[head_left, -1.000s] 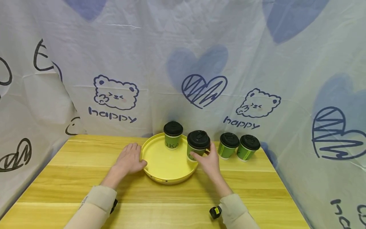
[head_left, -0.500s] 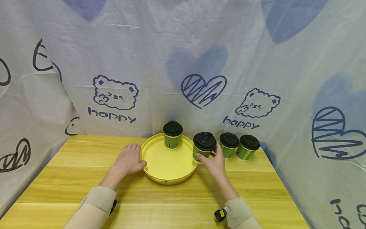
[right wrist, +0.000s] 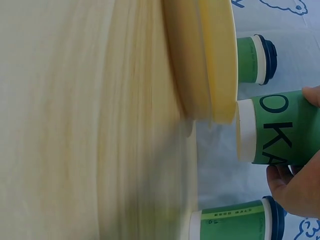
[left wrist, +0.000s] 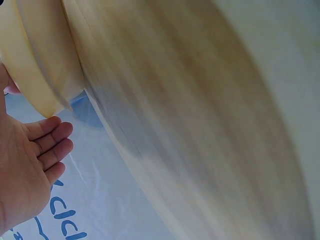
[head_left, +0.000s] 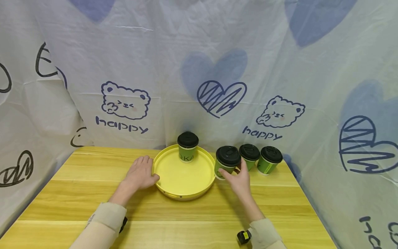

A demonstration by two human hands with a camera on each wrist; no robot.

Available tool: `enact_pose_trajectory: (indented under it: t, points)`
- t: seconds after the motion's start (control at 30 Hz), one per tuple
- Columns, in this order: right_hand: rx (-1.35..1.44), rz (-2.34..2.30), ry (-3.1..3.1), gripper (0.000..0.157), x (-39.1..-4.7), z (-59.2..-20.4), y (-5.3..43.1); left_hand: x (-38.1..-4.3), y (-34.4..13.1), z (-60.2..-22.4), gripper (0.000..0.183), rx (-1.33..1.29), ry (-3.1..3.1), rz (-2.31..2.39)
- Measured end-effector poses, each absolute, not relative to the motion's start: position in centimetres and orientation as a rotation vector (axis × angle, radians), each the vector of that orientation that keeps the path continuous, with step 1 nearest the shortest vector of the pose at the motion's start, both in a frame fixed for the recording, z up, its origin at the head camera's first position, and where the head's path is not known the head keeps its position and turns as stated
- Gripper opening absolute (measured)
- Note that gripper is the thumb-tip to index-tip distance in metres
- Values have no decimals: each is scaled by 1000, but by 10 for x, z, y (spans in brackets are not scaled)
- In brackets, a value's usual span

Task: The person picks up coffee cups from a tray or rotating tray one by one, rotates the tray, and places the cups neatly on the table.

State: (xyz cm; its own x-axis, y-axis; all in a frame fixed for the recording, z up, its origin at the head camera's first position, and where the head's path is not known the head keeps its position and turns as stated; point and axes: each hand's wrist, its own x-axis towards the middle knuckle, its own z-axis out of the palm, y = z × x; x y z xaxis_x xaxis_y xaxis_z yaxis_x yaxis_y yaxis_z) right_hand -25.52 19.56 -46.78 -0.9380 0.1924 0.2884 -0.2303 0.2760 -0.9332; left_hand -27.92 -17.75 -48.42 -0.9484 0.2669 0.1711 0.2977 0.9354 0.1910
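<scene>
My right hand (head_left: 239, 178) grips a green paper coffee cup (right wrist: 280, 127) with a black lid, thumb on one side and fingers on the other. The cup hangs just off the right rim of a round yellow tray (head_left: 183, 180); in the right wrist view its white base is level with the tray's rim, above the tabletop. My left hand (head_left: 141, 174) lies against the tray's left side, fingers extended and thumb at the rim; its palm shows in the left wrist view. A second lidded cup (head_left: 187, 152) stands upright at the back of the tray.
Two more lidded green cups, a nearer-left one (head_left: 249, 156) and a right one (head_left: 269, 160), stand on the wooden table (head_left: 186, 224) right of the tray. A printed white cloth (head_left: 174, 69) hangs behind the table.
My right hand has carried its cup rightward from over the tray's right part to beyond its rim, toward the two standing cups. The left hand and tray stay where they were.
</scene>
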Motion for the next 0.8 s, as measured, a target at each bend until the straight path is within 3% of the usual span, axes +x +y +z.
enact_pose_trajectory:
  t: [0.8]
  points:
    - [-92,1716,-2206,85,-241,-473,221,-278,-177,-483,63,-439,-2938,-308]
